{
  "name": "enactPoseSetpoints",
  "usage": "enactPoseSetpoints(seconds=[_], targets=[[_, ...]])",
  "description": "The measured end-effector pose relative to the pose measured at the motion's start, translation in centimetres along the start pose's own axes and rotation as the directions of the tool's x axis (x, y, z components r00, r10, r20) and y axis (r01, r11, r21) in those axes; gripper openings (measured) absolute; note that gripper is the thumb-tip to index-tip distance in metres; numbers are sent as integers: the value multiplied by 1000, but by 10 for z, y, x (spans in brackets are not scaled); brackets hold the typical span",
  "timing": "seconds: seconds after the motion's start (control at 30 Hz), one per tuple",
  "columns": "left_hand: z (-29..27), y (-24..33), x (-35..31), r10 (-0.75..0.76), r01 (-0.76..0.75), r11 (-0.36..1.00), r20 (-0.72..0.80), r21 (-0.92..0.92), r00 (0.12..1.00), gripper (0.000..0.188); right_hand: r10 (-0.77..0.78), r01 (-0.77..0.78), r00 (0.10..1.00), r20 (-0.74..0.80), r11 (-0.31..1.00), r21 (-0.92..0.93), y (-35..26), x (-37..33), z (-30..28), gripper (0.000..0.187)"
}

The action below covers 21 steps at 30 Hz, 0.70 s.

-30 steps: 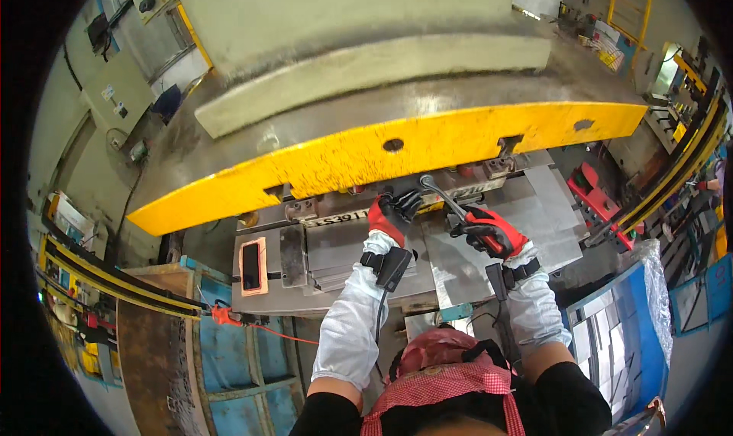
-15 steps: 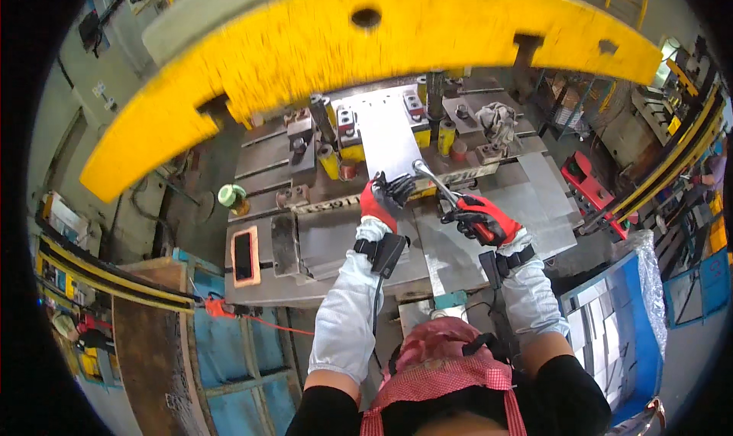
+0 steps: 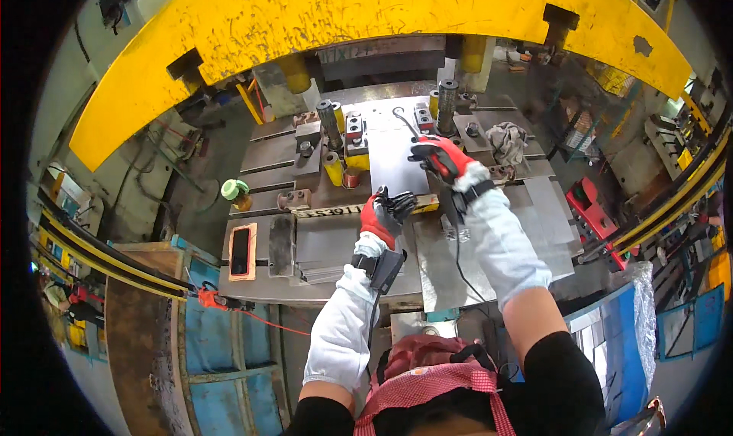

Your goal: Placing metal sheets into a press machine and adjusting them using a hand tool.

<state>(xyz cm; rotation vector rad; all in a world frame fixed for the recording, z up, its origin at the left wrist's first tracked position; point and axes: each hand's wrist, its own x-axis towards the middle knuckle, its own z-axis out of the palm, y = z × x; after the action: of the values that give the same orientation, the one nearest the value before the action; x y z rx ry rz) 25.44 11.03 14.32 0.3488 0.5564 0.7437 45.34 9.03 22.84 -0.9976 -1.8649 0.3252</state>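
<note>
In a red and black glove, my right hand (image 3: pixel 444 159) is closed around a hand tool (image 3: pixel 407 121) with a slim metal shaft and a round, hook-like end. That end is over a bright flat metal sheet (image 3: pixel 398 157), which lies between the press die's posts. Whether it touches the sheet I cannot tell. Close to the sheet's near edge is my left hand (image 3: pixel 388 214), gloved alike, its fingers apart and nothing held. Nearer to me, a stack of grey metal sheets (image 3: pixel 328 237) lies left of more flat sheets (image 3: pixel 489 237).
A yellow press beam (image 3: pixel 366 12) spans the top. Dark guide posts (image 3: pixel 447 104) rise beside the die. A grey rag (image 3: pixel 506 142) lies at the right, a phone (image 3: pixel 242 253) at the left, near a green-capped bottle (image 3: pixel 235 192). A red pedal box (image 3: pixel 595 211) stands at far right.
My right hand has moved forward and left, carrying the tool's end farther over the bright sheet. My left hand has stayed near the sheet's near edge. The view has shifted slightly.
</note>
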Motion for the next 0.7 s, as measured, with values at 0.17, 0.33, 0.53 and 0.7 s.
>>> enactPoseSetpoints(seconds=[0.17, 0.33, 0.53, 0.7], targets=[[-13, 5, 7, -11, 13, 999, 44, -47, 999, 36, 436, -372, 900, 0, 767, 524, 23, 7, 5, 19], [-12, -2, -3, -60, 81, 983, 134, -163, 989, 38, 691, -428, 720, -61, 511, 745, -79, -96, -20, 34], [-2, -2, -13, 73, -71, 996, 31, -62, 997, 28, 895, -632, 434, 104, 220, 743, -109, -243, -17, 52], [-5, -1, -4, 56, -47, 994, 87, -99, 995, 25, 914, -696, 387, 123, 202, 689, -55, -281, 4, 35]])
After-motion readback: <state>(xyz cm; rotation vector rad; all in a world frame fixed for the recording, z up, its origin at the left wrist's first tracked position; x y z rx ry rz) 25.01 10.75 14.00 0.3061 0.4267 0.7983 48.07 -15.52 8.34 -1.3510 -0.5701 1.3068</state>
